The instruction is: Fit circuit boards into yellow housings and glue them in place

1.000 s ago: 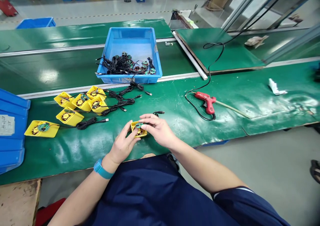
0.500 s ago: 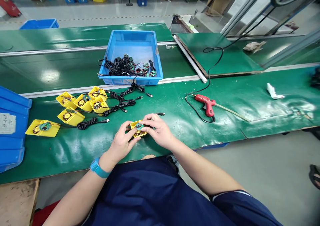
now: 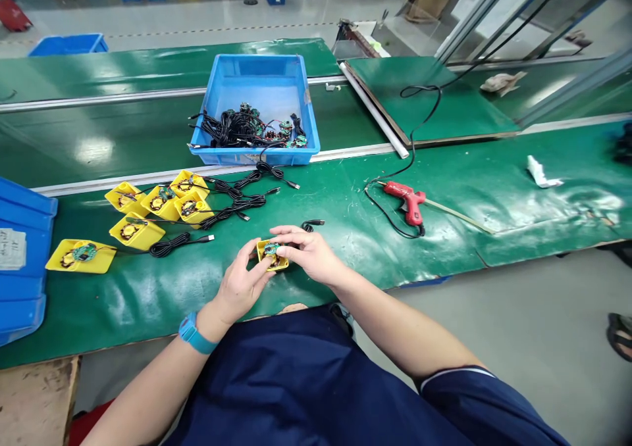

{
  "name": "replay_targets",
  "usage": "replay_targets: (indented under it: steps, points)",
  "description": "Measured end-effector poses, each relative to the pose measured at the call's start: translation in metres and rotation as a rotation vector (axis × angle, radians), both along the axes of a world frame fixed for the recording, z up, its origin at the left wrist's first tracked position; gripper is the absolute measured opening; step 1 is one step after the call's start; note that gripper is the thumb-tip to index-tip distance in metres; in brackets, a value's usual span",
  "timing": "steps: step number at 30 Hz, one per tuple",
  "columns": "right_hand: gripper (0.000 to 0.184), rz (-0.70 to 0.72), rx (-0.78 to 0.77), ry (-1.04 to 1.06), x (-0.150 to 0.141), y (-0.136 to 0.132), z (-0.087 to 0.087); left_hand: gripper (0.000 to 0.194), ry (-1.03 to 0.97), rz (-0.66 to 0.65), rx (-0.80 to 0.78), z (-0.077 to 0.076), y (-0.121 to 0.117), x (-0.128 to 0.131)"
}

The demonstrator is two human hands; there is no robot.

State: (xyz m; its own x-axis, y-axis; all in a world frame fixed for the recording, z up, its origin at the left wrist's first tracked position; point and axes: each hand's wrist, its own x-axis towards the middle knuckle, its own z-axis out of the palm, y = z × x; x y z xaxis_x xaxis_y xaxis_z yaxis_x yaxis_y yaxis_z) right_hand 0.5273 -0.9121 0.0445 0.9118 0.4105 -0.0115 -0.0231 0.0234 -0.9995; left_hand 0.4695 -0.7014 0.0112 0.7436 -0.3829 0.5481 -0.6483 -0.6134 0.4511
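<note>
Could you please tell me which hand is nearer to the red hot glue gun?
Right: the right hand sits apart from the hot glue gun, to its left in view; the left hand lies farther off.

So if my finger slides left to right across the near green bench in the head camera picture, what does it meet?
Blue plastic crate → yellow tray with a green circuit board → coiled black cable → left hand → small yellow tray → right hand → red hot glue gun → white scrap
</note>
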Motion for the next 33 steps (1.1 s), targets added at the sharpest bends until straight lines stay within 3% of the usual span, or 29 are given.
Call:
replay_targets:
  steps: [4,10,14,18,22,29,33]
  points:
    - [0.022,-0.005,0.054,0.021,-0.001,-0.004,0.002,0.041,0.038,-0.017,0.054,0.008,0.002,0.005]
    - [0.023,-0.015,0.055,0.018,-0.004,-0.001,-0.001,0.028,0.139,-0.061,0.091,0.023,0.003,0.014]
    - [0.021,-0.027,-0.087,-0.147,-0.005,-0.003,0.000,0.028,0.105,-0.064,-0.019,0.013,0.005,0.011]
    - [0.024,0.014,-0.195,-0.300,-0.006,-0.006,0.003,0.047,0.069,0.065,-0.207,0.003,0.001,0.002]
    - [0.026,0.073,-0.283,-0.391,-0.009,-0.003,0.004,0.060,0.121,0.078,-0.219,0.005,-0.002,-0.001]
    - [0.020,-0.155,-0.436,-0.679,-0.023,0.003,0.002,0.059,0.185,0.014,-0.140,0.016,-0.001,0.003]
    - [0.016,-0.186,-0.512,-0.783,-0.026,0.001,0.008,0.056,0.252,-0.025,-0.143,0.023,-0.001,0.005]
